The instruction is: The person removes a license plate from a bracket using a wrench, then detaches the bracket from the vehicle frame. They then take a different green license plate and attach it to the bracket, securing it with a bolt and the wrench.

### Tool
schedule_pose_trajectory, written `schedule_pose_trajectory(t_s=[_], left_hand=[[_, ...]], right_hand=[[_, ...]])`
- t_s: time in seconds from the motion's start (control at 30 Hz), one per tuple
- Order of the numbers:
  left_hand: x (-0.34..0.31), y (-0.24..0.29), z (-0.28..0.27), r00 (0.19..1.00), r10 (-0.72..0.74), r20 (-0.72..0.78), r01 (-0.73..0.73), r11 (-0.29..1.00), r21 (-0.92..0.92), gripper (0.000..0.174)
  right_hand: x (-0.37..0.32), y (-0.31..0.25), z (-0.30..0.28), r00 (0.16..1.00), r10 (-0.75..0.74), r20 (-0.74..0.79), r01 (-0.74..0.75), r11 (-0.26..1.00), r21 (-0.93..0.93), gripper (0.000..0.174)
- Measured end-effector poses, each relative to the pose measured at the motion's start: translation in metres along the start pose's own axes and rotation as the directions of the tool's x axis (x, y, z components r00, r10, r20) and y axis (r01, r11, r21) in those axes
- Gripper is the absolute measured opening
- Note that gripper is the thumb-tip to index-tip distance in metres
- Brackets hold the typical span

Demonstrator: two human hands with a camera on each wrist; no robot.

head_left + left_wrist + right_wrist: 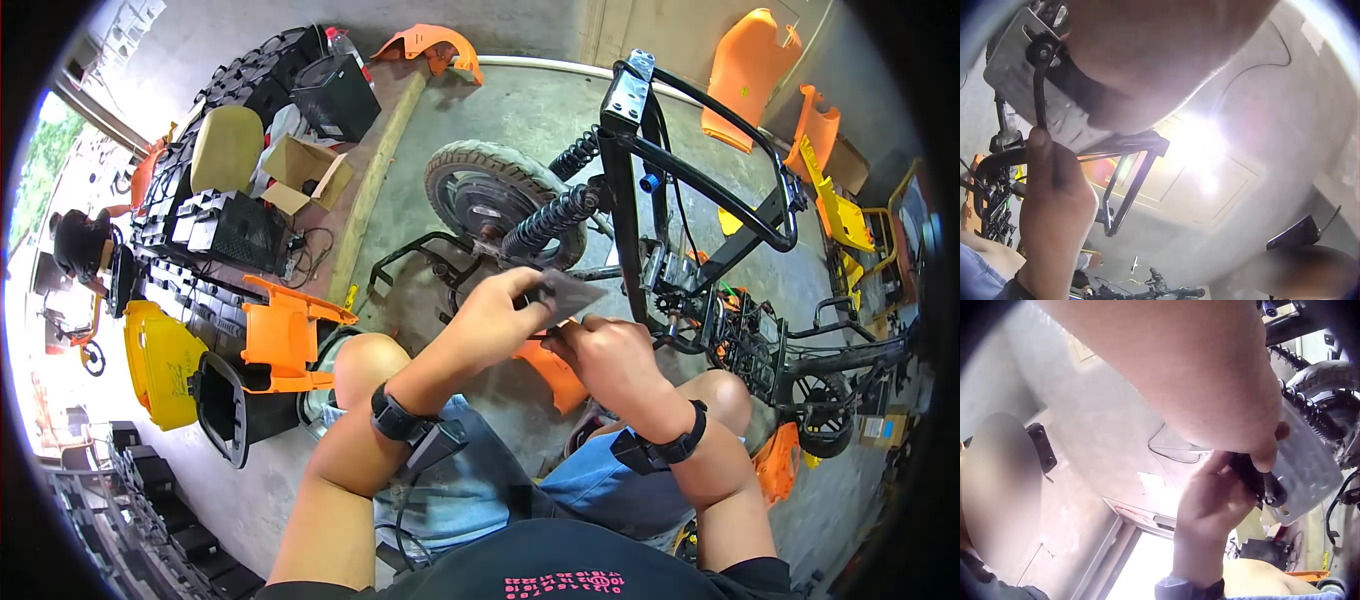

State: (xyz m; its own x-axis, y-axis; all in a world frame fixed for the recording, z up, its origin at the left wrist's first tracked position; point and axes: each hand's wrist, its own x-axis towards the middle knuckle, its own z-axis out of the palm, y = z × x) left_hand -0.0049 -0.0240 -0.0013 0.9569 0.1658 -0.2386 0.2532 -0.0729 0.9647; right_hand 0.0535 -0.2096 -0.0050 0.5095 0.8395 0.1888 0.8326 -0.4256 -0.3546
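A thin grey flat plate with rounded corners and a slot is held up between the hands, tilted. My left hand grips the black piece fixed to it; in the right wrist view that hand curls round the dark body beside the plate. In the left wrist view a black lever runs from a round bolted end on the plate, and the thumb and fingers of my right hand pinch its other end. In the head view my right hand is close beside the left, its fingertips partly hidden.
Ahead stands a black vehicle frame with a wheel and coil shocks. An orange panel and a yellow panel are at the left, near black crates. Another orange piece lies below the hands.
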Motion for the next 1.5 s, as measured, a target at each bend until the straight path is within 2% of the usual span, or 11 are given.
schedule_pose_trajectory(t_s=[0.03,0.1,0.2,0.23,0.3,0.37,0.63,1.1,1.3,1.37,1.5], left_hand=[[0.003,-0.002,0.000,0.993,0.029,-0.118,-0.024,0.999,0.043,0.023],[0.007,0.002,-0.007,0.948,-0.135,-0.290,0.035,0.945,-0.325,0.015],[0.018,-0.001,-0.025,0.889,-0.202,-0.411,-0.177,0.676,-0.715,0.019],[0.021,-0.006,-0.032,0.882,-0.234,-0.409,-0.208,0.585,-0.784,0.020],[0.027,-0.021,-0.040,0.886,-0.229,-0.402,-0.223,0.551,-0.804,0.020],[0.028,-0.025,-0.042,0.904,-0.231,-0.361,-0.229,0.451,-0.862,0.021],[0.018,-0.007,-0.030,0.950,-0.214,-0.227,-0.126,0.402,-0.907,0.031],[0.014,-0.002,-0.029,0.949,-0.214,-0.230,-0.120,0.431,-0.895,0.032],[0.015,-0.007,-0.027,0.965,-0.138,-0.222,-0.109,0.563,-0.820,0.027],[0.013,-0.003,-0.025,0.969,-0.153,-0.196,-0.053,0.643,-0.764,0.020],[0.005,0.009,-0.023,0.989,-0.113,-0.097,0.031,0.794,-0.607,0.024]], right_hand=[[0.000,-0.001,-0.001,0.997,-0.035,-0.073,0.032,0.998,-0.047,0.024],[0.000,-0.005,-0.005,0.987,-0.074,-0.145,0.061,0.994,-0.095,0.024],[0.002,-0.009,-0.009,0.978,-0.021,-0.209,0.023,1.000,0.010,0.025],[0.003,-0.008,-0.009,0.981,0.088,-0.173,-0.052,0.978,0.201,0.028],[0.007,-0.010,-0.017,0.975,0.187,-0.117,-0.130,0.915,0.381,0.031],[0.015,-0.018,-0.040,0.854,0.429,0.295,-0.520,0.722,0.457,0.038],[0.016,-0.014,-0.028,0.861,0.397,0.318,-0.506,0.741,0.442,0.043],[0.020,-0.010,-0.027,0.821,0.451,0.351,-0.565,0.731,0.382,0.044],[0.018,-0.006,-0.020,0.887,0.383,0.258,-0.447,0.853,0.269,0.041],[0.015,-0.001,-0.012,0.970,0.224,0.089,-0.238,0.952,0.192,0.035],[0.013,0.002,-0.010,0.993,0.116,0.036,-0.120,0.983,0.136,0.030]])
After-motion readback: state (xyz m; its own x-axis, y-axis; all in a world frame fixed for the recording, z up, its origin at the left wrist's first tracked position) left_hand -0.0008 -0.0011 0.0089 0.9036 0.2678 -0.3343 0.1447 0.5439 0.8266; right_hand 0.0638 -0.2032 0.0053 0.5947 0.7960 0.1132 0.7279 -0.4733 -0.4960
